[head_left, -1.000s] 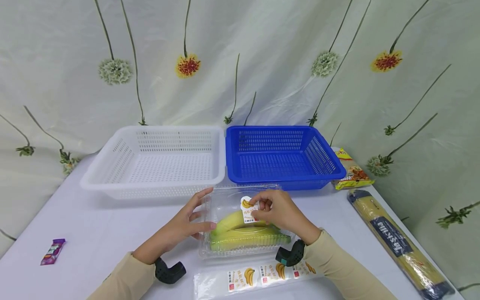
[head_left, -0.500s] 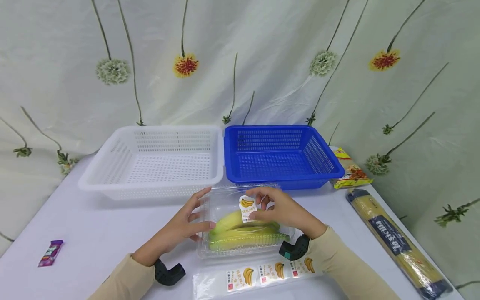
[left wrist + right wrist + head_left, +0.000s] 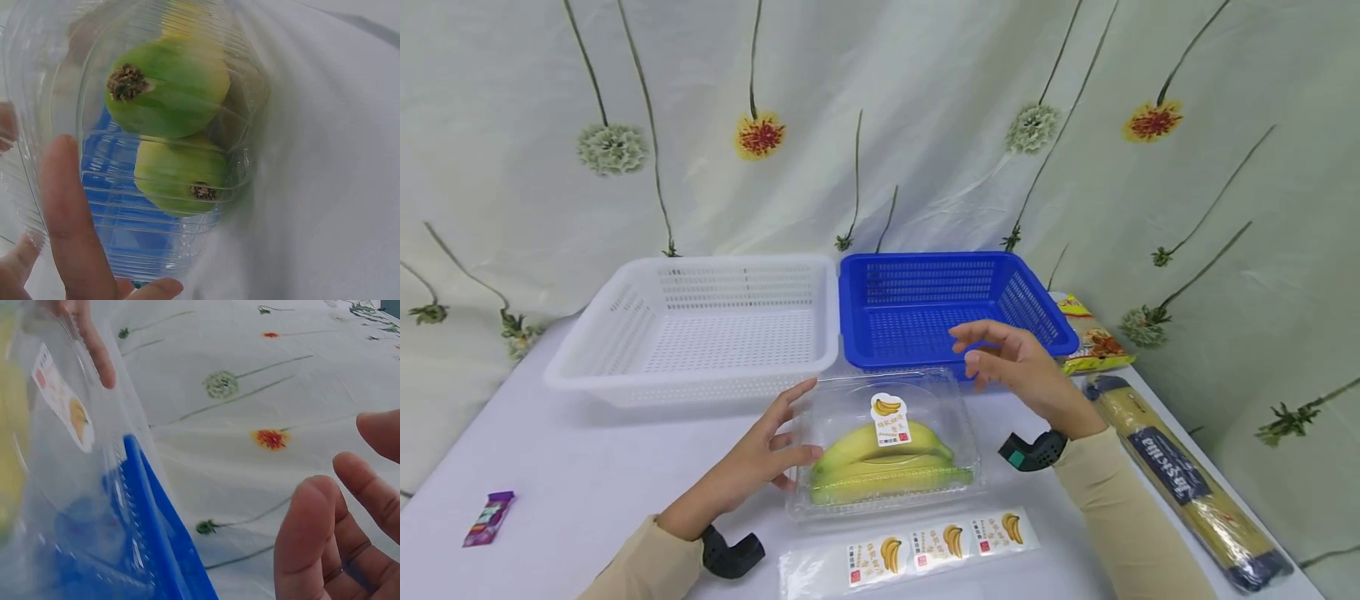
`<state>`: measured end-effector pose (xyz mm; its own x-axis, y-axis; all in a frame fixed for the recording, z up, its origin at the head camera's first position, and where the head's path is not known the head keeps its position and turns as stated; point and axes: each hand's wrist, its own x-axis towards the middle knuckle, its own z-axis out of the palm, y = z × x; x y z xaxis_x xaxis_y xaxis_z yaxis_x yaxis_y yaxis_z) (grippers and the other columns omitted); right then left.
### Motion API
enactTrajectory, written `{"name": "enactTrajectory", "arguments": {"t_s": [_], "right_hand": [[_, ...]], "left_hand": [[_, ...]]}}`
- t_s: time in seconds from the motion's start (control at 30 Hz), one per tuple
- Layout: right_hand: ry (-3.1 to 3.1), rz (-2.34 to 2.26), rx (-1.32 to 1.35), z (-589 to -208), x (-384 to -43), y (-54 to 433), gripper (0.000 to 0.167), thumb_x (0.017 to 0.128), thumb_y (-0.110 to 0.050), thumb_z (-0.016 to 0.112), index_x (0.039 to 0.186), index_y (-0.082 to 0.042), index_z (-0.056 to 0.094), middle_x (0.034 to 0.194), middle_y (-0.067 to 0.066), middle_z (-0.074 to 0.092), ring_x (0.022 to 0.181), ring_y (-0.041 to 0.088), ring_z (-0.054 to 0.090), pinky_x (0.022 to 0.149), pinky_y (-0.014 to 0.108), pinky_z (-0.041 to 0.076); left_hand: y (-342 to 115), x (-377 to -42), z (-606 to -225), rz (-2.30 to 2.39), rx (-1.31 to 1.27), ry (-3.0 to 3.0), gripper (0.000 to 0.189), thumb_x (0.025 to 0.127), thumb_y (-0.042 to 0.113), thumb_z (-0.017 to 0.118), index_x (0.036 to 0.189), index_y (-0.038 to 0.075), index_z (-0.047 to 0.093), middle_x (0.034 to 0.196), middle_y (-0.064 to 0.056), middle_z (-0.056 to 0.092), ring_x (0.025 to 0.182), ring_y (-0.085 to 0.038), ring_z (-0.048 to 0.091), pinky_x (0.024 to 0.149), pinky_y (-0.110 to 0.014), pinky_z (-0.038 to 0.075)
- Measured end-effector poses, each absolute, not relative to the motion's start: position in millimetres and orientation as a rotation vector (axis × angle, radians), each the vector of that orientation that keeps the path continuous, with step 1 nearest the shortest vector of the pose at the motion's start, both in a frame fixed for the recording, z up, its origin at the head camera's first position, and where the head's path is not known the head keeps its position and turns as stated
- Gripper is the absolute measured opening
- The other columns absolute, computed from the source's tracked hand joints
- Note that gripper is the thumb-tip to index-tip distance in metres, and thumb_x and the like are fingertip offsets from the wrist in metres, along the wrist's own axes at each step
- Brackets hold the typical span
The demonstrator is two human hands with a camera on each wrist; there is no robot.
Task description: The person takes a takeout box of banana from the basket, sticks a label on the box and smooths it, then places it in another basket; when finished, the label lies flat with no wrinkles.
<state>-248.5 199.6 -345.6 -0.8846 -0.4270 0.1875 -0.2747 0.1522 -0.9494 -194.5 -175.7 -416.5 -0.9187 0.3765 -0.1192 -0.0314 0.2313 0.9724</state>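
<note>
A clear plastic clamshell box [image 3: 925,396] with yellow-green bananas [image 3: 880,475] inside sits on the table. On its lid is a white banana sticker [image 3: 891,425], lying flat. My left hand [image 3: 765,454] rests against the box's left side, its fingers spread and fairly straight, the thumb at the lid's edge. In the left wrist view, one straight finger [image 3: 69,219] lies along the ribbed wall, with the banana ends behind the plastic. My right hand [image 3: 1018,367] is raised to the right of the box, before the blue basket, fingers loosely bent and holding nothing.
A strip of banana stickers [image 3: 936,546] lies in front of the box. Behind stand a white basket [image 3: 692,379] and a blue basket [image 3: 895,358]. A yellow food packet [image 3: 1093,342] and a spaghetti pack [image 3: 1187,483] lie right; a small purple packet [image 3: 488,518] lies left.
My right hand has let go of the sticker, now on the lid, and moved up and right, away from the box. The left hand has stayed at the box's left side.
</note>
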Motion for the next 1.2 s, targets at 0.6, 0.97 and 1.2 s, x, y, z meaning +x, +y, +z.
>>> {"name": "enactTrajectory", "arguments": {"t_s": [0.6,0.97,1.2], "right_hand": [[2.943,-1.615,-0.111,-342.0,-273.7,289.9,0.049,0.112,-0.020,0.059,0.156,0.002,0.051,0.147,0.030,0.052,0.088,0.020,0.065,0.063,0.026,0.053],[2.785,-1.371,0.003,-365.0,-295.2,295.8,0.077,0.114,-0.035,0.057,0.173,-0.006,0.017,0.138,0.035,0.053,0.077,0.025,0.058,0.061,0.033,0.049],[2.729,-1.401,0.076,-374.0,-300.1,287.8,0.079,0.112,-0.035,0.059,0.172,-0.003,0.018,0.104,0.015,0.053,0.073,0.017,0.052,0.059,0.029,0.046]], "left_hand": [[-176.2,-195.5,-417.2,1.773,0.330,2.132,0.099,0.094,0.015,0.075,0.173,0.021,0.016,0.175,-0.032,-0.001,0.153,-0.069,0.013,0.061,-0.038,0.058],[-175.8,-195.6,-416.5,1.777,0.316,2.129,0.099,0.094,0.014,0.075,0.173,0.020,0.017,0.176,-0.031,0.000,0.153,-0.070,0.012,0.060,-0.036,0.058],[-175.7,-195.4,-415.6,1.793,0.301,2.117,0.099,0.092,0.010,0.076,0.172,0.017,0.018,0.175,-0.032,0.001,0.143,-0.061,0.044,0.057,-0.033,0.057]]}}
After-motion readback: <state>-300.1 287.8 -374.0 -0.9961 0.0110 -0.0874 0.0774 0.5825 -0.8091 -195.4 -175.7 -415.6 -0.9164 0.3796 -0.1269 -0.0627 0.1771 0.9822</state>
